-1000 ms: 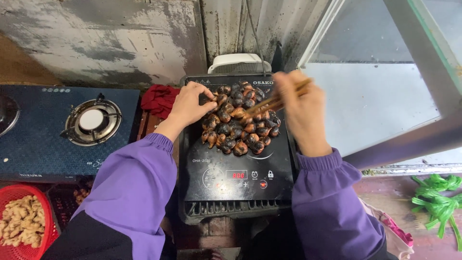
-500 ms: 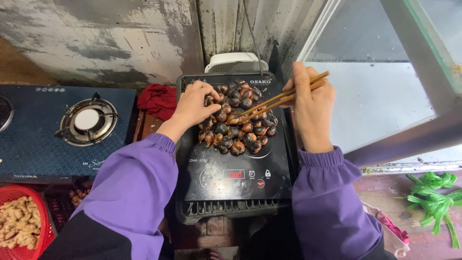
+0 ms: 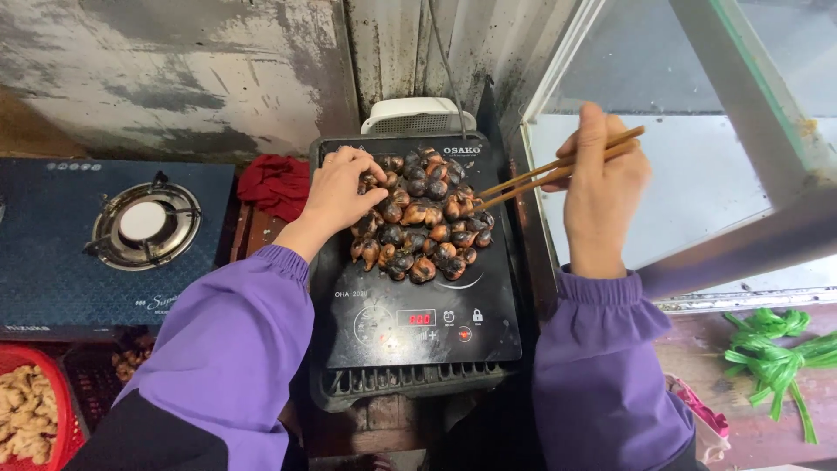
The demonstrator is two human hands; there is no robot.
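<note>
Hands flank the snails (image 3: 423, 228) — left touching, right holding chopsticks (image 3: 558, 170).

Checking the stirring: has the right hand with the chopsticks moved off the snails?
Yes. The right hand has lifted rightward off the induction cooker, toward the window frame.

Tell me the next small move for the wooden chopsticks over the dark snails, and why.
Probably lower the wooden chopsticks in the right hand onto a snail at the pile's right edge. Their tips already reach the dark roasted snails on the black induction cooktop, while the left hand rests on the pile's left side.
</note>
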